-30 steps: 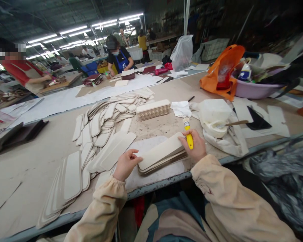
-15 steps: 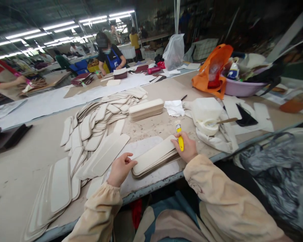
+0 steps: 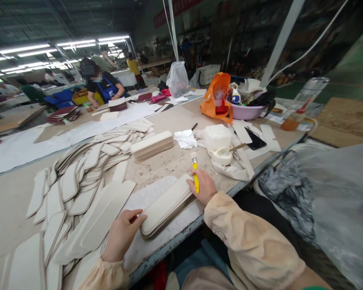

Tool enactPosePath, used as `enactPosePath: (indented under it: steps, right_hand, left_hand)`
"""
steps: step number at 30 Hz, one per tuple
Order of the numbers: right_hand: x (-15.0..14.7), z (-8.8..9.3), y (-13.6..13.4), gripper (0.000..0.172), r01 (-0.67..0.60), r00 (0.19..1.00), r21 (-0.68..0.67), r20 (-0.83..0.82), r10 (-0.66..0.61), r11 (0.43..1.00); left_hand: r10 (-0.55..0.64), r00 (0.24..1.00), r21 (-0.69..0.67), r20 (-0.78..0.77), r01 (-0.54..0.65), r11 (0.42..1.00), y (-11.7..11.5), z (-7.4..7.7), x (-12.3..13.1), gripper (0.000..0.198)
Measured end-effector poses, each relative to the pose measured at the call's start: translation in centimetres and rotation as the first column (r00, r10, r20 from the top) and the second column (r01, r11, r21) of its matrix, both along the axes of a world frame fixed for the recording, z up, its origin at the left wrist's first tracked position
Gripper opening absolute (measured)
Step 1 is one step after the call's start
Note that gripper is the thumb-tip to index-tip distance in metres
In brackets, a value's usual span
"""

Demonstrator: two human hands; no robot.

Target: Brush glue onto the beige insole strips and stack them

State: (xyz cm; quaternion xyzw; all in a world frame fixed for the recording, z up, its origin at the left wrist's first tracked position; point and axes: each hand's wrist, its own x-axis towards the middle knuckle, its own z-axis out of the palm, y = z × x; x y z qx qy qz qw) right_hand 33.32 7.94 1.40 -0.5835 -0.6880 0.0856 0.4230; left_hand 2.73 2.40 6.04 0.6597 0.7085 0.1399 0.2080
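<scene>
A low stack of long, cream-coloured panels with rounded corners (image 3: 166, 205) lies at the near edge of the worktable. My left hand (image 3: 121, 233) is at its left end, fingers bent and slightly apart, tips at the corner of the top panel. At the other end, my right hand (image 3: 205, 187) holds a yellow-handled brush (image 3: 195, 177) upright, bristles up, while its fingertips touch the stack. Loose panels (image 3: 93, 225) fan out to the left of my left hand. Beyond the stack sits a neat pile of similar panels (image 3: 153, 147).
A white cut-open container (image 3: 219, 139) with a wooden stick stands at the right. Behind it are crumpled white paper (image 3: 185, 139), an orange bag (image 3: 216, 96) and a lilac basin (image 3: 248, 112). A bottle of amber liquid (image 3: 302, 106) stands far right. A co-worker (image 3: 104, 86) works across the table.
The view has swung to the right, so the table's contents sit further left. Both hands stay at the stack's ends, and the brush is still in my right hand.
</scene>
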Motion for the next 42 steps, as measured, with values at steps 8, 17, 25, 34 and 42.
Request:
enactPosePath:
  steps: [8, 17, 25, 34, 42]
  right_hand:
    - [-0.1, 0.3, -0.5, 0.017, 0.021, 0.997, -0.198, -0.073, -0.036, 0.980]
    - [0.1, -0.1, -0.5, 0.018, -0.031, 0.975, -0.099, -0.224, 0.008, 0.995]
    - [0.6, 0.9, -0.9, 0.021, -0.056, 0.964, -0.018, -0.260, 0.050, 0.998]
    - [0.6, 3.8, -2.4, 0.027, -0.340, 0.876, 0.134, -0.316, 0.365, 0.931]
    - [0.5, 4.3, -3.6, 0.026, -0.471, 0.739, 0.098, -0.498, 0.453, 0.876]
  left_hand:
    - [-0.016, 0.999, 0.065, 0.032, 0.014, 0.998, -0.1, -0.1, 0.2, 0.040]
    - [0.000, 0.999, 0.117, 0.042, -0.005, 0.993, -0.5, 0.5, 1.0, 0.032]
    - [0.116, 0.904, 0.074, 0.412, -0.160, 0.984, -1.2, 1.8, 1.6, 0.029]
    - [0.074, 0.407, 0.078, 0.910, -0.343, 0.936, -0.1, 6.9, 5.5, 0.035]
    - [0.030, 0.219, 0.046, 0.975, -0.333, 0.942, 1.8, 11.6, 8.0, 0.048]
